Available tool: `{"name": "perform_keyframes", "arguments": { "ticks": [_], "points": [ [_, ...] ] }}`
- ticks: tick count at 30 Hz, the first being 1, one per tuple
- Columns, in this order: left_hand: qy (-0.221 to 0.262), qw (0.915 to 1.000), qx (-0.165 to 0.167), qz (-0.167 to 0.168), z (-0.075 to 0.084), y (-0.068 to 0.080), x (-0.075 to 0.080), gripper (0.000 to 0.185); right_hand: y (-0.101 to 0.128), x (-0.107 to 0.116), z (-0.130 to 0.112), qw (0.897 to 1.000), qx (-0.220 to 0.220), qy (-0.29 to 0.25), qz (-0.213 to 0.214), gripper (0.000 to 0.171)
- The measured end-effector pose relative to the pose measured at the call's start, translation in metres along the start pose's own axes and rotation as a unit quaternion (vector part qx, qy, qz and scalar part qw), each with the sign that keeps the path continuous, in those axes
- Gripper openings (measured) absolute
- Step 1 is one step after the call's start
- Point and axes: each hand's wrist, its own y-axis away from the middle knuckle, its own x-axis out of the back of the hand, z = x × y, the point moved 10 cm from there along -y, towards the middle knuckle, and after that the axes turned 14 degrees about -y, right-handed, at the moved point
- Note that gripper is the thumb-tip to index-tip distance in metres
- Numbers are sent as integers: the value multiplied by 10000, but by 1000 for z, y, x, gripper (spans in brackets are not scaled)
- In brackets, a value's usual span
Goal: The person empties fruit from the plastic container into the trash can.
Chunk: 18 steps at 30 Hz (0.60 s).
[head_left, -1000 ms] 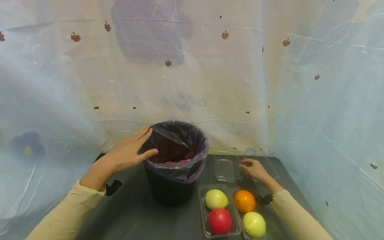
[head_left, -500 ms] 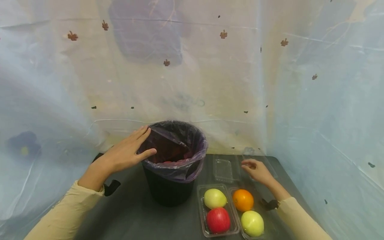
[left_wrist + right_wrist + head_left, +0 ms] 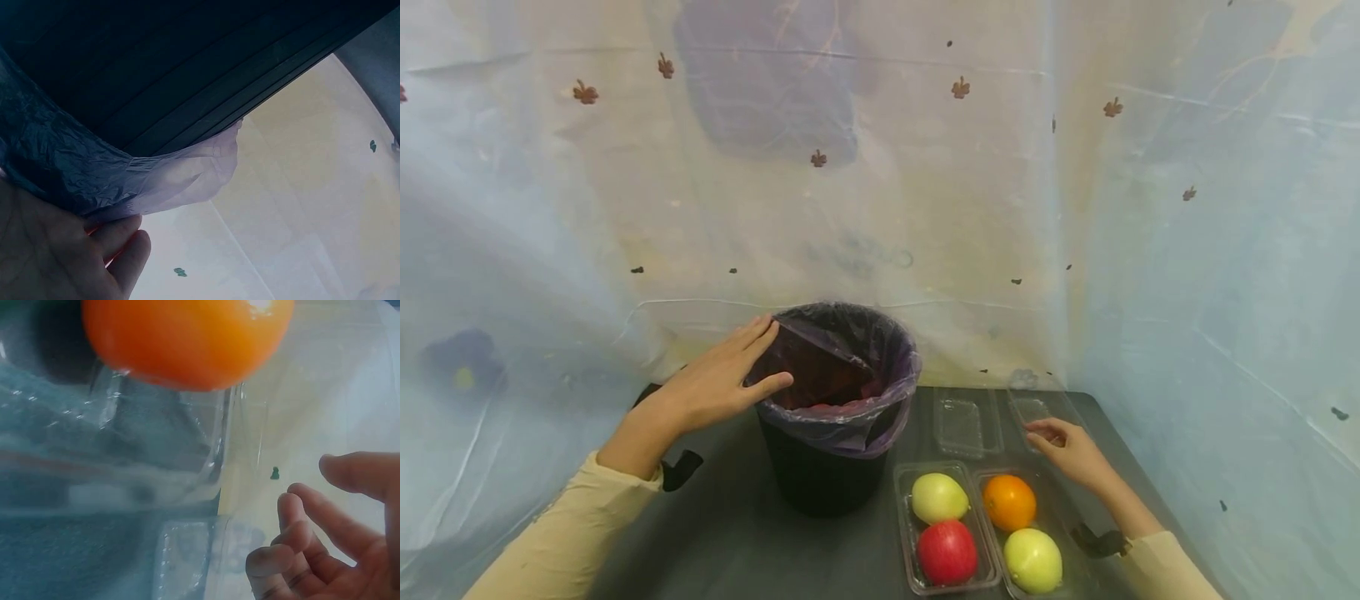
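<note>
Fingers of my left hand [image 3: 718, 383] lie straight and flat against the rim of the black bin [image 3: 827, 475], pressing on its purple liner bag [image 3: 880, 392]; the thumb reaches over the rim. From the left wrist I see the liner's folded edge [image 3: 156, 181] right against my palm. My right hand [image 3: 1071, 450] hangs relaxed and holds nothing, fingers loosely curled just above the bench [image 3: 730, 533]. Just ahead of it lie the open clear lids [image 3: 961, 425] of two plastic fruit boxes [image 3: 910, 542]. Just to its near left sits an orange [image 3: 1010, 502], with a yellow-green fruit [image 3: 1033, 560] behind it, and a pale apple [image 3: 938, 497] and red apple [image 3: 948, 552] in the neighbouring box.
</note>
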Motion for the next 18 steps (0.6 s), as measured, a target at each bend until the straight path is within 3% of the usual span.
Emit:
{"name": "perform_keyframes", "arguments": {
  "ticks": [8, 18],
  "points": [
    [45, 10000, 30, -29, 0, 1, 0, 98, 18, 4, 14, 9998, -128, 152, -46, 31],
    [40, 9999, 65, -67, 0, 1, 0, 98, 36, -1, 37, 9969, -524, -88, -581, 39]
  ]
}}
